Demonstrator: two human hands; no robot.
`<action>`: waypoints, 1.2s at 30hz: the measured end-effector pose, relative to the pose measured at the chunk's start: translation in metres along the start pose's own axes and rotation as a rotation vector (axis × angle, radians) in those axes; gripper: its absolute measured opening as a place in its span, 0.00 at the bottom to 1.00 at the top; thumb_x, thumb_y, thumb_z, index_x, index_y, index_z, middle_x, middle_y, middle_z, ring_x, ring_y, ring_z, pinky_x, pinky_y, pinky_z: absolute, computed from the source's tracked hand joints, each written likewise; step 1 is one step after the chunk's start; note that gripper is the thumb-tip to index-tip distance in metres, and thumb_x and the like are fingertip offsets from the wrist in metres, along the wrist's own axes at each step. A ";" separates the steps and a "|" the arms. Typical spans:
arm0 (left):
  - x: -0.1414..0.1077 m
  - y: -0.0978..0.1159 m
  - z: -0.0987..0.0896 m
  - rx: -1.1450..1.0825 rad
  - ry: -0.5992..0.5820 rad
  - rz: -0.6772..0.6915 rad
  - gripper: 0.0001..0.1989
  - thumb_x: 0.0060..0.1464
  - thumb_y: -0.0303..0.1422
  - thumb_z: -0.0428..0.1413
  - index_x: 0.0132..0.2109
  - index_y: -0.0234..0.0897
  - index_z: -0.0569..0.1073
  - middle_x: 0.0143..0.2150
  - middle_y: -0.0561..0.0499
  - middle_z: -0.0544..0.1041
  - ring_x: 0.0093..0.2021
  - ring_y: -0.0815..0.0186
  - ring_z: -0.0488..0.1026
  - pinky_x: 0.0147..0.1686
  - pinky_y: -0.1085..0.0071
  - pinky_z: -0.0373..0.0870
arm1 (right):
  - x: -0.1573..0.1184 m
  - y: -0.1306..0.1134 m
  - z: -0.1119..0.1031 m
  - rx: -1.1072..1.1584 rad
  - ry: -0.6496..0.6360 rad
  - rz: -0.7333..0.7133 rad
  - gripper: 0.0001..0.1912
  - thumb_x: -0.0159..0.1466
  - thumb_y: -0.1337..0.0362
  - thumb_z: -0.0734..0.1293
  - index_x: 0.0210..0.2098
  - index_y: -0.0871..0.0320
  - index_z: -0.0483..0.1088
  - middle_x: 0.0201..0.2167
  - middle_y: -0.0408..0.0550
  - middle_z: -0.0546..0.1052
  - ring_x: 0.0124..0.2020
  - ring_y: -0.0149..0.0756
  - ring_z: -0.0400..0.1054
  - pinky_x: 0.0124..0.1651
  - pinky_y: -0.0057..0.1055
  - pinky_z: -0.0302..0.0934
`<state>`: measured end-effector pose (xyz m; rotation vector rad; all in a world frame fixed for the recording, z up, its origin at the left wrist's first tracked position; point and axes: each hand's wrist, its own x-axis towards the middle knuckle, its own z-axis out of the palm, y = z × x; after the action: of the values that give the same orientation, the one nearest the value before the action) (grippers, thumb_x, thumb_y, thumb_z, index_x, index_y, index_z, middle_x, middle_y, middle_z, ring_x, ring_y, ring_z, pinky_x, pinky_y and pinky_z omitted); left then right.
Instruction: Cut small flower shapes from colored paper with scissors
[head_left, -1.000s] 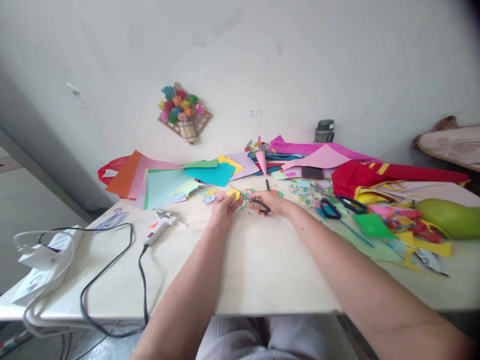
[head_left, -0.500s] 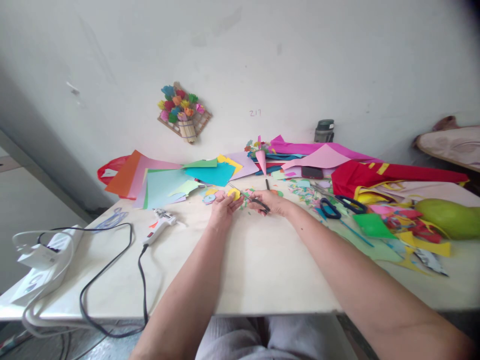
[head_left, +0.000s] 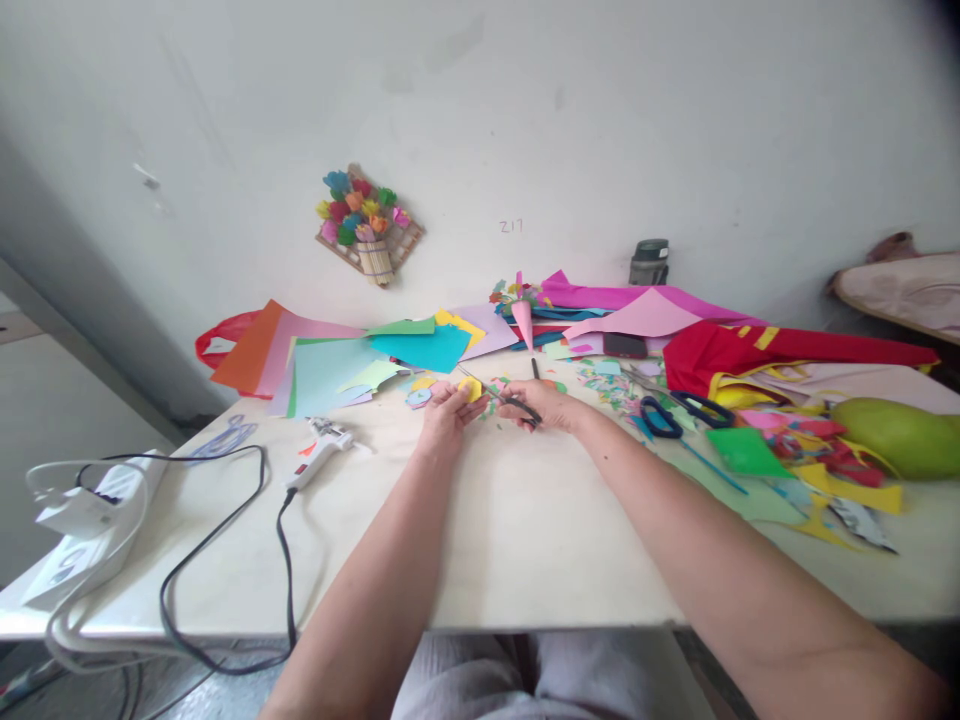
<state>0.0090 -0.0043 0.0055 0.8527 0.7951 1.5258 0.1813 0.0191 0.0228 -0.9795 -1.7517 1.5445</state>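
Between the fingers of my left hand [head_left: 448, 415] is a small piece of yellow paper [head_left: 471, 388]. My right hand [head_left: 546, 405] grips black-handled scissors [head_left: 525, 410], whose blades point left and reach the yellow paper. How far the blades are apart is too small to tell. Small paper scraps [head_left: 499, 385] lie on the table around both hands. To the left of my left hand lie some cut paper pieces [head_left: 418, 397], pale blue and yellow. Just beyond my right hand a pink paper cone [head_left: 523, 325] with little coloured paper flowers leans at the back.
Coloured sheets [head_left: 330, 375] lie back left, near a glue gun [head_left: 322, 460] with its black cord and a power strip [head_left: 90, 530]. At right are blue-handled scissors [head_left: 660, 417], a phone [head_left: 624, 345], red cloth [head_left: 712, 355] and a green balloon-like object [head_left: 896, 437].
Almost nothing differs. Both hands stay in place at the yellow paper, with only a very slight shift of the fingers and paper.
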 end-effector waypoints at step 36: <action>0.002 -0.002 -0.001 0.056 -0.017 -0.025 0.18 0.33 0.34 0.67 0.24 0.34 0.64 0.26 0.50 0.76 0.32 0.61 0.77 0.36 0.68 0.73 | -0.003 -0.006 0.005 -0.084 0.056 -0.010 0.15 0.49 0.65 0.73 0.28 0.60 0.63 0.11 0.33 0.61 0.12 0.23 0.56 0.11 0.19 0.51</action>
<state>0.0091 -0.0021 0.0031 0.8932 0.8365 1.4781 0.1778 0.0138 0.0278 -1.0429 -1.7919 1.4340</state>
